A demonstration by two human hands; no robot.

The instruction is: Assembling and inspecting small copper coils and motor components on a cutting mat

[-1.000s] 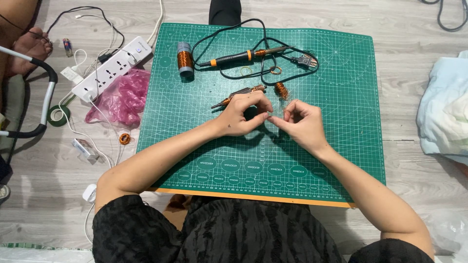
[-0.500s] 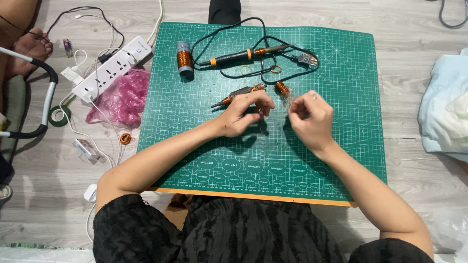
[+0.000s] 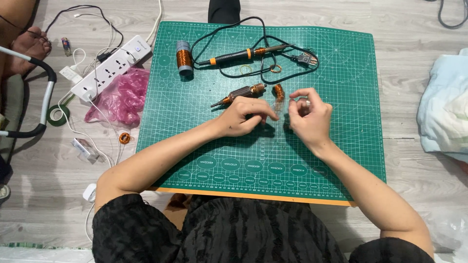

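The right hand (image 3: 308, 119) has drawn away from the left hand (image 3: 242, 117), both grips pinched shut, contents unclear.

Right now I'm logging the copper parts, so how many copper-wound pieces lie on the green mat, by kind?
Wire spool: 1
Wound rotor on a shaft: 1
Small loose coil: 1
Thin wire rings: 2
Total: 5
The left hand and right hand lie just below the rotor and coil.
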